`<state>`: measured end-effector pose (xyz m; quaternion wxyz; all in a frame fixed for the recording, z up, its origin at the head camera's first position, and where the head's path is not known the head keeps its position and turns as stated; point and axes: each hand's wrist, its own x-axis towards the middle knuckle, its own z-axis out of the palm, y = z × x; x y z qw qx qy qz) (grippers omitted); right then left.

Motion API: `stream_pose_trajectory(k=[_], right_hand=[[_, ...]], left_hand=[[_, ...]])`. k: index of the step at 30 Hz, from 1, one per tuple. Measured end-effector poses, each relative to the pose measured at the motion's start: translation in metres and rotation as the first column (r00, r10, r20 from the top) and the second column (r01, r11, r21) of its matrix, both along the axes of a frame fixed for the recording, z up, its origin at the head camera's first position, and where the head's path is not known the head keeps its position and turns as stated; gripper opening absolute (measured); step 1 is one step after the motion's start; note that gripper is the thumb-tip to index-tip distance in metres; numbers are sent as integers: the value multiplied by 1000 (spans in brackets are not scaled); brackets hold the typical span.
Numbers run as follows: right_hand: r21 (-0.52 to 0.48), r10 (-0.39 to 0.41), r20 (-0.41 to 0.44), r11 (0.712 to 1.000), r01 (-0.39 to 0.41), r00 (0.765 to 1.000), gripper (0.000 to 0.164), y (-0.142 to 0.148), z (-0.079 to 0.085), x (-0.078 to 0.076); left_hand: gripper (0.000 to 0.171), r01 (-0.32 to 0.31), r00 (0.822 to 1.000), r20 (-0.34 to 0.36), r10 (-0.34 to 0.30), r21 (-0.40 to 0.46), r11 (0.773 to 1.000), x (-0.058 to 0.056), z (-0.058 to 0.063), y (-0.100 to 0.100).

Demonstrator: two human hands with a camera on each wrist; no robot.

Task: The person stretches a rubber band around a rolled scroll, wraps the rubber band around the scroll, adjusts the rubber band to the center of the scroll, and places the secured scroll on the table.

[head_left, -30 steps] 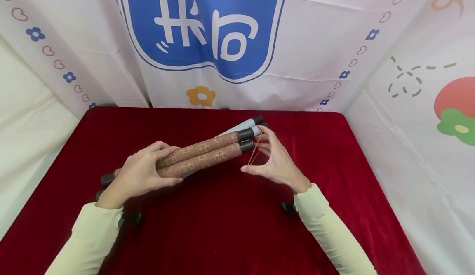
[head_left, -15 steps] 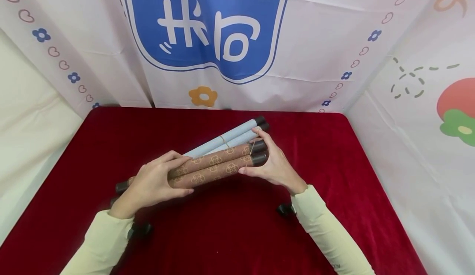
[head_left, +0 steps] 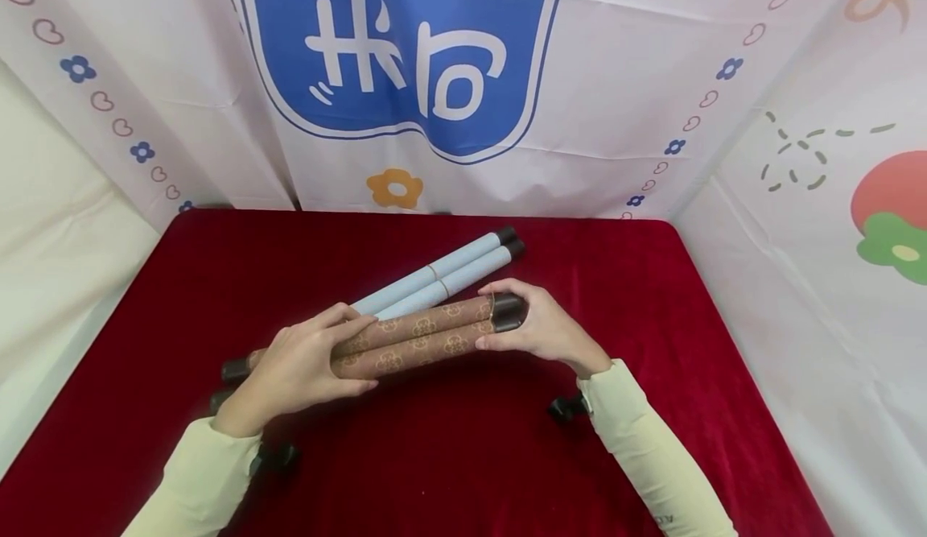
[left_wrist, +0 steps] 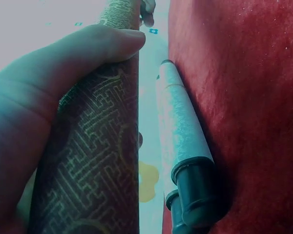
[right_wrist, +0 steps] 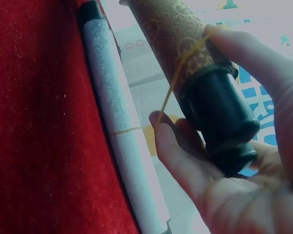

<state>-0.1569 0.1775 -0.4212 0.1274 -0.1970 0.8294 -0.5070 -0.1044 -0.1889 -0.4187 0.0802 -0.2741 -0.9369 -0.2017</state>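
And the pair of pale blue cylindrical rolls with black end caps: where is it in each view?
Head: pale blue rolls around the centre, slanting up to the right.
Left wrist: pale blue rolls right of centre, slanting down towards the bottom edge.
Right wrist: pale blue rolls left of centre, running from top to bottom.
Shared landmark: brown gold-patterned cylindrical rolls, visible in all three.

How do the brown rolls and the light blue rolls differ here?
The brown rolls carry a gold pattern; the light blue rolls are paler. The left hand grips the brown rolls, while the light blue rolls lie on the red cloth. The right hand stretches one band near the brown rolls' end; a second band wraps the light blue rolls. Both pairs have dark end caps.
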Motion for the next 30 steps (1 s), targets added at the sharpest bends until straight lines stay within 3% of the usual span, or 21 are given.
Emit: stream_pose_trajectory(k=[12,20,30], right_hand=[[73,75,-11,995,-74,997,55,5,-4,3],[66,87,81,994,-92,993,58,6,-9,1],[63,38,161,997,-49,986,55,13,-10,3]], left_hand=[[82,-1,998,63,2,-20,1000,6,-4,3],[82,0,999,49,2,-24,1000,8,-8,6],[82,-22,996,88,23,-12,1000,13,-13,9]])
